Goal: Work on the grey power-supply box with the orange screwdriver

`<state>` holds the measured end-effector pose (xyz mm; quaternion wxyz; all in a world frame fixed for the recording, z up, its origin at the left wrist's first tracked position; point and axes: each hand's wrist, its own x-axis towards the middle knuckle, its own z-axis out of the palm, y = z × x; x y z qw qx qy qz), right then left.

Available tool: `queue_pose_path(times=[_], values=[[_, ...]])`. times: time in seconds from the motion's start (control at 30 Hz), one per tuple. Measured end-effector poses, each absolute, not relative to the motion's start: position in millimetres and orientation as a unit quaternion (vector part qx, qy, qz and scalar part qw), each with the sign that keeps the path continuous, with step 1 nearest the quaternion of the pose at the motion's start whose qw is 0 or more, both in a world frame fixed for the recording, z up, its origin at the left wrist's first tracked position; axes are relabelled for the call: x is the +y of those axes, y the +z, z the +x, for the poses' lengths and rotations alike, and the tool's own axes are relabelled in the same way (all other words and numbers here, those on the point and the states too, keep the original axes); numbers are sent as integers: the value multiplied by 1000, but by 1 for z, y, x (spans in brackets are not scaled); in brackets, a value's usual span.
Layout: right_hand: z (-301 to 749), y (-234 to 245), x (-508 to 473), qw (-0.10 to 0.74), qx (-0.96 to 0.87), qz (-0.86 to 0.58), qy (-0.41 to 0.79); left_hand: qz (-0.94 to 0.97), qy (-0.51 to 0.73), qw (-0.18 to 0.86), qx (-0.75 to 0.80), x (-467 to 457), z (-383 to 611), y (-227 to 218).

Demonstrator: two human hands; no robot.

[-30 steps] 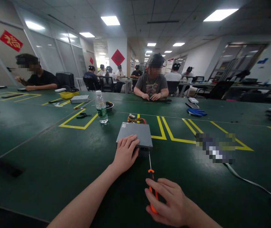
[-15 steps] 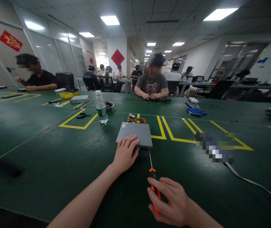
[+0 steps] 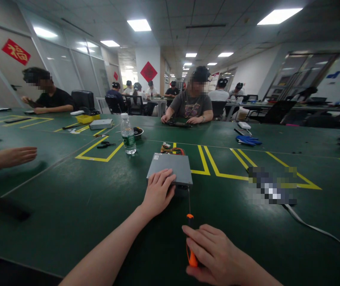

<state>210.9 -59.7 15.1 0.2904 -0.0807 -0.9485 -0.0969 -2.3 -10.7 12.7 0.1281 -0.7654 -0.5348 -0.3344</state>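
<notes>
A grey computer power supply (image 3: 174, 162) lies on the green table, its bundle of coloured wires (image 3: 172, 149) at the far side. My left hand (image 3: 159, 190) holds it by the near edge, fingers across the top and the thumb at the front. A screwdriver (image 3: 190, 221) with an orange and black handle is in the closed fingers of my right hand (image 3: 214, 248). Its thin shaft points away from me to the lower right front corner of the power supply. Whether the tip sits in a screw is too small to tell.
A water bottle (image 3: 128, 135) stands behind the unit to the left, beside a metal bowl (image 3: 138, 132). Black pliers (image 3: 105, 145), a yellow tray (image 3: 88, 118) and blue gloves (image 3: 248, 140) lie farther off. Another person's hand (image 3: 17, 157) reaches in from the left.
The screwdriver handle has swung slightly left and turned, with my right hand's fingers shifting on it. Another person's hand has come in at the left. The person opposite has moved their hands apart.
</notes>
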Motion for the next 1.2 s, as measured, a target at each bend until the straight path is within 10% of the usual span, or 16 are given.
queue_pose_path(times=[0.2, 1.2], values=[[210, 18, -62, 204, -968, -110, -94, -767, -334, 135, -531, -10, -2, 13], [213, 9, -63, 304, -945, -99, -75, -768, -340, 128, -527, -11, -2, 14]])
